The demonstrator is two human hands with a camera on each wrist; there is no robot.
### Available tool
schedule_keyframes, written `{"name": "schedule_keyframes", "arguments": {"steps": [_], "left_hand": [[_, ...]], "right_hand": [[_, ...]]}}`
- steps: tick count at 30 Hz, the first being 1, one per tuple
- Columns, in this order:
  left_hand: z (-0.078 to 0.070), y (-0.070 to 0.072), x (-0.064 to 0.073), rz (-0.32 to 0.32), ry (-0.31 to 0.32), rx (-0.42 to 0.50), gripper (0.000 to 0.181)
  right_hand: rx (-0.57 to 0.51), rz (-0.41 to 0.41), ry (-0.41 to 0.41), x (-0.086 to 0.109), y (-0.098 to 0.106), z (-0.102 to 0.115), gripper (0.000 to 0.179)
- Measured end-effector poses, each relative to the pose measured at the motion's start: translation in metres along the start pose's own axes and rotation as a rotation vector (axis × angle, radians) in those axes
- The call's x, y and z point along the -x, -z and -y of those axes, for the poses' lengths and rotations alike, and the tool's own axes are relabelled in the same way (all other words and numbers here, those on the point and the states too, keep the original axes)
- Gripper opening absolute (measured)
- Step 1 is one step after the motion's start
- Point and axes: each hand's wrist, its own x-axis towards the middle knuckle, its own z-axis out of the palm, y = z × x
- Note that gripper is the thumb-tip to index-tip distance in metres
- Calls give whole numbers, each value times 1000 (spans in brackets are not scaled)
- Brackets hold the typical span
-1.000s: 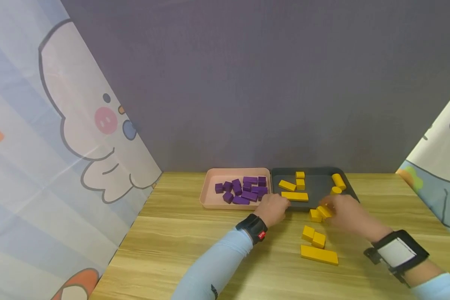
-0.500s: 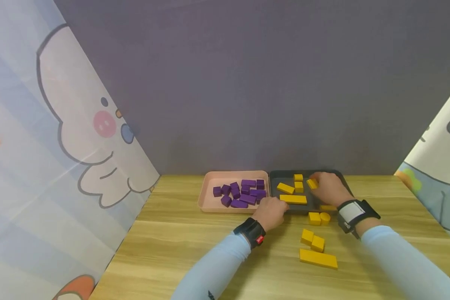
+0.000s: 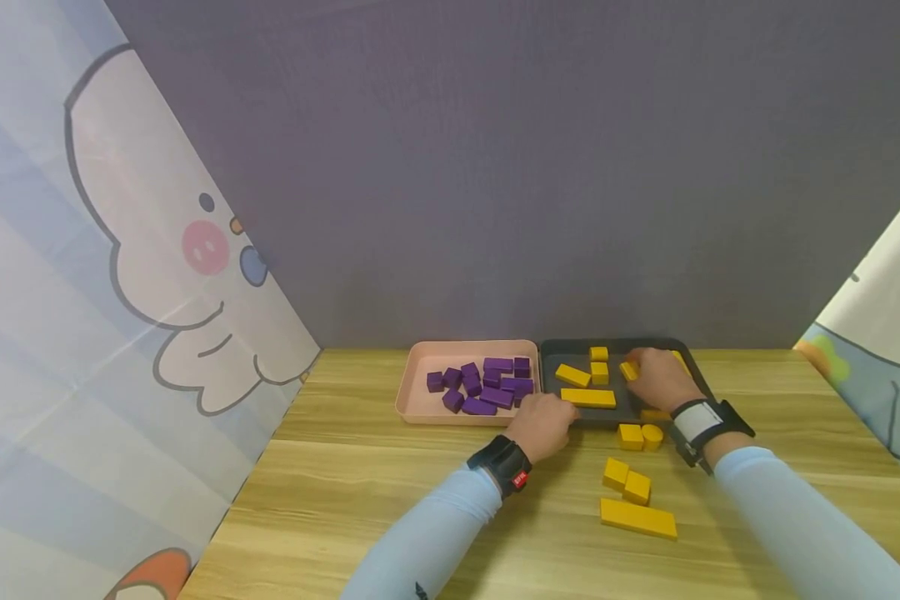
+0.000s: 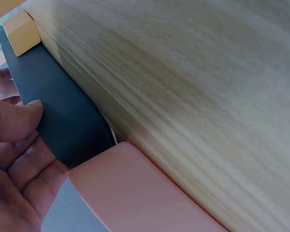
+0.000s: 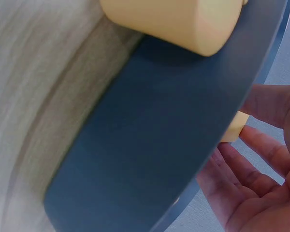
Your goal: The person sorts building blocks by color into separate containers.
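My left hand (image 3: 542,427) grips the near rim of the dark grey tray (image 3: 596,422) by its left corner. In the left wrist view its thumb (image 4: 26,118) presses the outer wall, with fingers behind the rim. Inside the tray's right half, my right hand (image 3: 662,379) pinches a small yellow block (image 3: 629,370) between thumb and fingers; the right wrist view shows this block (image 5: 235,126) partly hidden by the tray wall. Several other yellow blocks lie in the tray, among them a long flat bar (image 3: 588,398) and two cubes (image 3: 599,372) at the back.
A pink tray (image 3: 408,410) of several purple blocks (image 3: 497,397) adjoins the dark one on the left. On the wooden table in front lie a yellow cube (image 3: 631,437), a yellow cylinder (image 3: 652,437), two more cubes (image 3: 626,481) and a long yellow bar (image 3: 637,518). A grey backdrop (image 3: 450,208) stands behind.
My right hand has moved from the tray's front edge back into the tray, carrying the yellow block, and has since hardly moved. The left hand keeps its hold on the rim.
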Motion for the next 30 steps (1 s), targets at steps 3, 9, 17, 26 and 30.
{"name": "schedule_keyframes", "arguments": {"steps": [3, 9, 17, 26, 30], "left_hand": [[0, 0, 0, -1, -1, 1, 26], [-1, 0, 0, 9, 2, 3, 26], [-2, 2, 1, 38, 13, 10, 25], [-3, 2, 1, 27, -1, 0, 26], [1, 3, 0, 11, -4, -1, 25]], "right_hand": [[1, 6, -7, 0, 0, 0, 49], [8, 6, 2, 1, 2, 1, 49], [6, 14, 0, 1, 3, 0, 50], [-17, 6, 15, 15, 13, 4, 50], [-31, 7, 54, 33, 22, 22, 52]]}}
